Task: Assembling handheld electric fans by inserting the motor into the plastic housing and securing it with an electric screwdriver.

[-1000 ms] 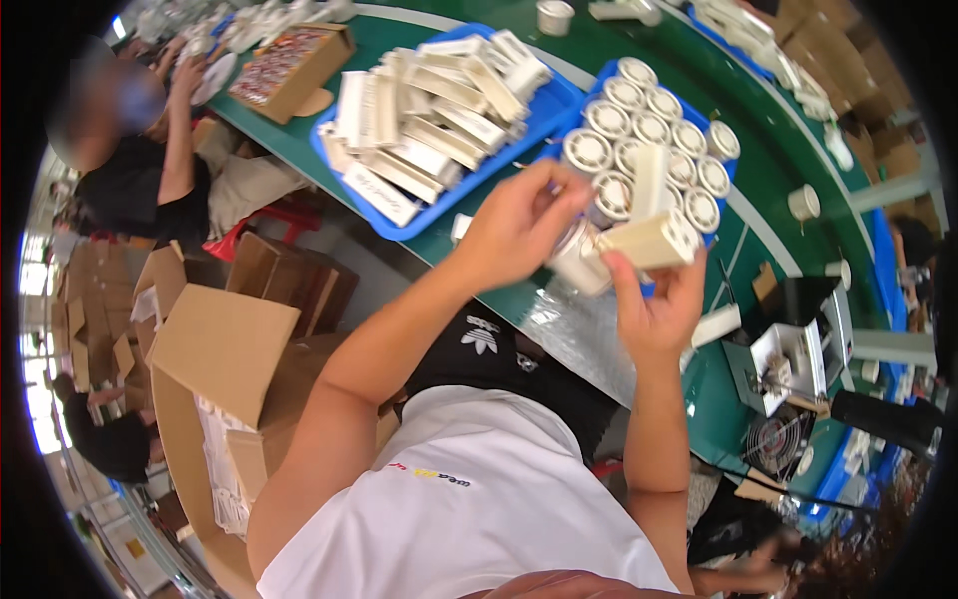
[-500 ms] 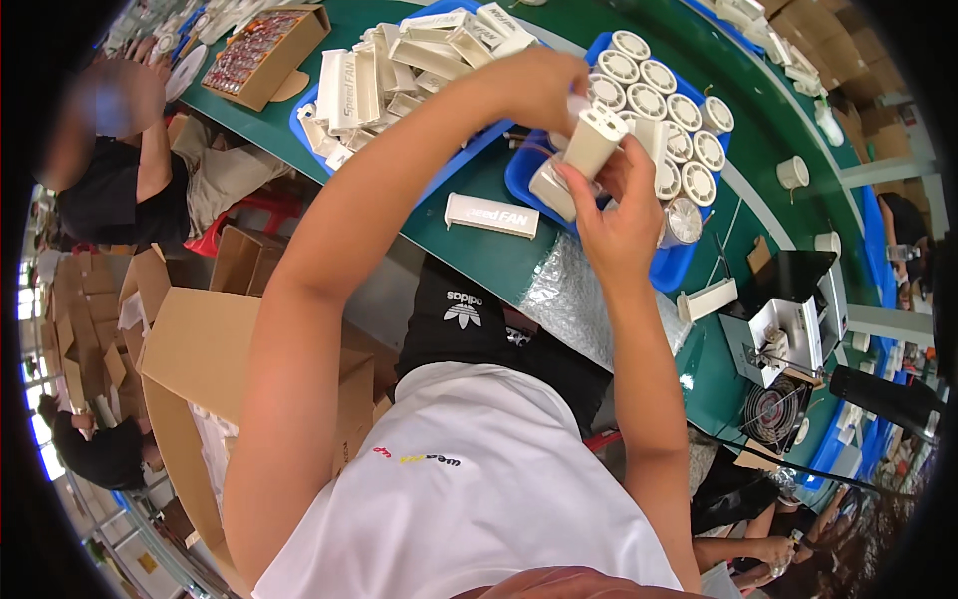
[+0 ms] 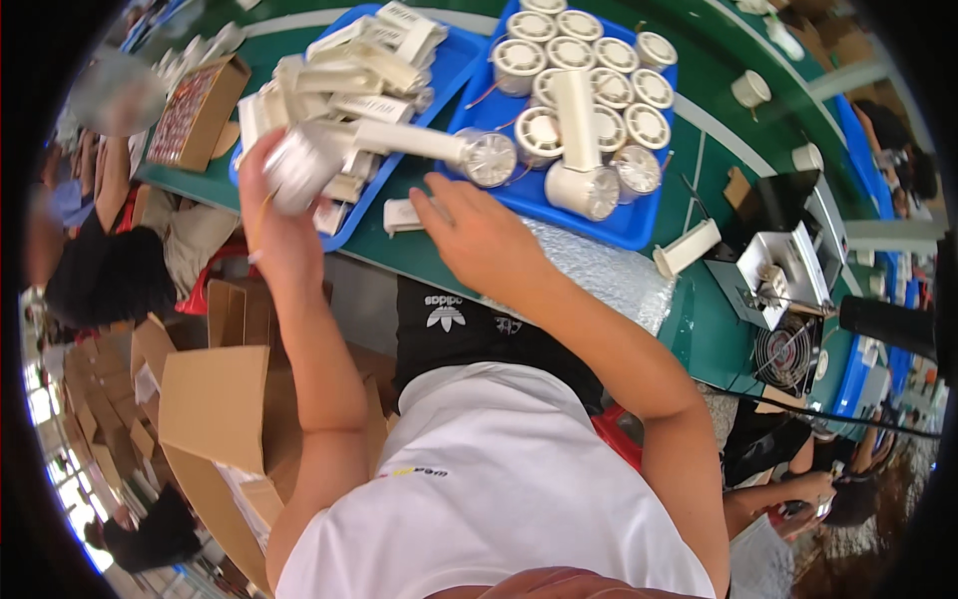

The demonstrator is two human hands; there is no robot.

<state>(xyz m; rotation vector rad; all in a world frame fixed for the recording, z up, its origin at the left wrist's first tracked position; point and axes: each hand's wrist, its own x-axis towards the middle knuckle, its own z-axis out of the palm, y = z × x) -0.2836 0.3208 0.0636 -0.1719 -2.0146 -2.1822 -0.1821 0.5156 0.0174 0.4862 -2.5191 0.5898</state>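
Note:
My left hand (image 3: 282,215) is closed round a white round fan head (image 3: 302,172), somewhat blurred, with a thin orange wire beside it. It is raised in front of the left tray's near edge. My right hand (image 3: 491,240) is empty, fingers stretched out and palm down. Its fingertips are at a white handle cover (image 3: 402,216) lying on the table; whether they touch it I cannot tell. Just beyond, a white handheld fan (image 3: 419,142) lies across the gap between the trays. Another handheld fan (image 3: 577,130) rests on top of the fan heads in the right tray.
A blue tray (image 3: 349,232) at left is heaped with white handle parts. The blue tray (image 3: 639,225) at right holds several round fan heads (image 3: 571,53). Bubble wrap (image 3: 599,270) covers the near edge. Farther right stand a handle part (image 3: 687,248) and an open metal box (image 3: 773,275).
Both hands have left the right tray and moved left. My right hand no longer holds the white fan handle; my left hand now holds a fan head. The view has shifted to the right.

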